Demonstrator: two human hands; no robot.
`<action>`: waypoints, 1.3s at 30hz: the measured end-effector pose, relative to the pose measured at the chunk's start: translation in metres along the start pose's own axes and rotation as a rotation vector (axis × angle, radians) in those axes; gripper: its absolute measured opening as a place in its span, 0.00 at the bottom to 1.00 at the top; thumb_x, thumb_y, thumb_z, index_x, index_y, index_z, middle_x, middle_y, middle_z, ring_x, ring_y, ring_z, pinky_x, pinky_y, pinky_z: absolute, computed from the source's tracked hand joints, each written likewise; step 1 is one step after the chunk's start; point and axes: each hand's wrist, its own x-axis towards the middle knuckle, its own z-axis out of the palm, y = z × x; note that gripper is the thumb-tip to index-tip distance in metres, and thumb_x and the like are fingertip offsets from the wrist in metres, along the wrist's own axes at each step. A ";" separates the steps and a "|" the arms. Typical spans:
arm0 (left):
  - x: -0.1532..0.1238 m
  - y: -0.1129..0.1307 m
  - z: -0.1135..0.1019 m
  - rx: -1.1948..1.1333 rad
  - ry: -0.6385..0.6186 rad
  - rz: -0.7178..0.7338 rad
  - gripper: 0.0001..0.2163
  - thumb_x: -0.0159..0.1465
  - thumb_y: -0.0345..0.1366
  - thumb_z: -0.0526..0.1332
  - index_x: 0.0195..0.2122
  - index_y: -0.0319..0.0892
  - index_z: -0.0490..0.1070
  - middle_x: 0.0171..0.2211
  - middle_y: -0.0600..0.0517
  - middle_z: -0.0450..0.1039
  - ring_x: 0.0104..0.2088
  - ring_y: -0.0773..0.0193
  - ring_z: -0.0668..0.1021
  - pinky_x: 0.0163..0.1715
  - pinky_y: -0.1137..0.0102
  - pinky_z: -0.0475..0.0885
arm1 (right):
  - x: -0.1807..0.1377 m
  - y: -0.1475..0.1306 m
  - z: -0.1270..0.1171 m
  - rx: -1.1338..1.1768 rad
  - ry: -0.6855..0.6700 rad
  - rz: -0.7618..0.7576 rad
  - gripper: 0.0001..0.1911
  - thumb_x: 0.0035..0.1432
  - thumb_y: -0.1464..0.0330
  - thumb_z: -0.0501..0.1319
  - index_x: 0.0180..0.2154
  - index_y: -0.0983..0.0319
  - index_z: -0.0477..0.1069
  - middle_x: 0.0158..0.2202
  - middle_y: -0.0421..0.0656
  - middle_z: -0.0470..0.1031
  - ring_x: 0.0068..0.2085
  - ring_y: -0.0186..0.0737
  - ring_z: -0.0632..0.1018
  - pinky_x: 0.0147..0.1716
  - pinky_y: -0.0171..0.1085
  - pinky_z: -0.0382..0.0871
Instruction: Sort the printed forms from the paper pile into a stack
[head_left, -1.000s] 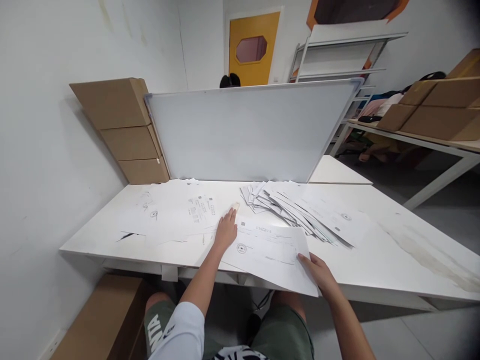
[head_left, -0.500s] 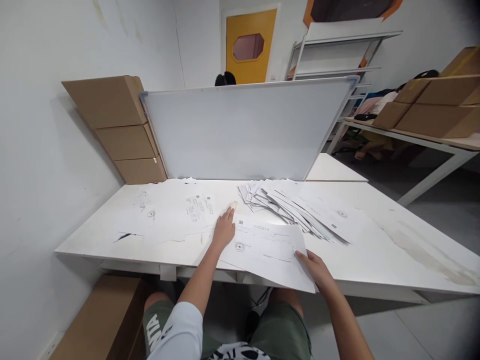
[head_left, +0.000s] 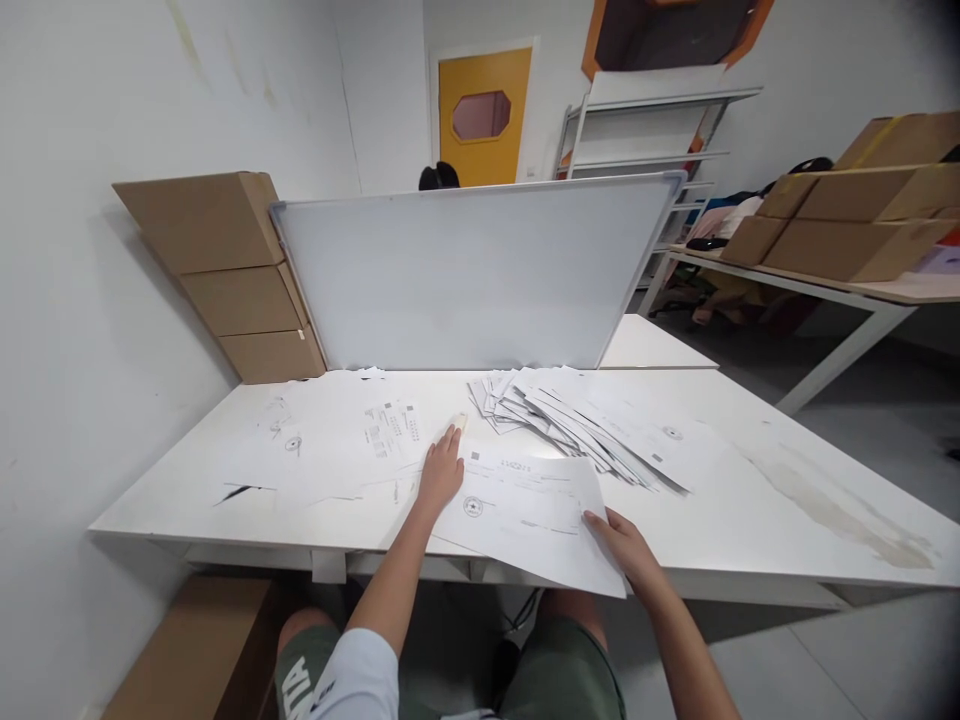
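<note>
A printed sheet of paper [head_left: 525, 510] with a round star stamp lies in front of me, its near right corner reaching past the table's front edge. My right hand [head_left: 626, 545] grips the sheet's right edge, thumb on top. At the sheet's left side, my left hand [head_left: 441, 470] rests flat with fingers stretched out. A small cream-coloured piece [head_left: 460, 422] lies at its fingertips; its kind is unclear. Beyond the sheet, a messy pile of papers [head_left: 570, 425] fans out to the right. More printed papers [head_left: 322, 445] lie spread to the left of my left hand.
A whiteboard [head_left: 472, 275] stands upright across the back of the white table [head_left: 757, 520]. Stacked cardboard boxes [head_left: 240, 290] lean by the wall at left. Below the table sits another cardboard box [head_left: 191, 640]. Boxes [head_left: 862, 225] also fill a second table at right.
The view has shifted slightly, so the scene sits lower and further left. Both hands keep their places on the sheet.
</note>
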 end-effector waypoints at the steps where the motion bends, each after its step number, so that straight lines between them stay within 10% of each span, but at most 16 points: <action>1: 0.000 0.000 0.000 0.000 0.004 -0.001 0.29 0.68 0.31 0.47 0.70 0.40 0.46 0.72 0.43 0.46 0.69 0.56 0.58 0.66 0.54 0.57 | 0.000 0.000 0.000 -0.008 0.000 -0.007 0.30 0.42 0.49 0.62 0.40 0.64 0.78 0.44 0.53 0.81 0.45 0.59 0.81 0.42 0.47 0.76; 39: 0.015 -0.012 0.006 -0.020 0.115 0.060 0.27 0.68 0.32 0.48 0.69 0.37 0.51 0.71 0.41 0.52 0.66 0.49 0.65 0.62 0.53 0.65 | 0.003 -0.013 0.004 0.020 -0.014 -0.090 0.27 0.45 0.50 0.62 0.39 0.63 0.77 0.45 0.51 0.81 0.47 0.60 0.79 0.47 0.49 0.73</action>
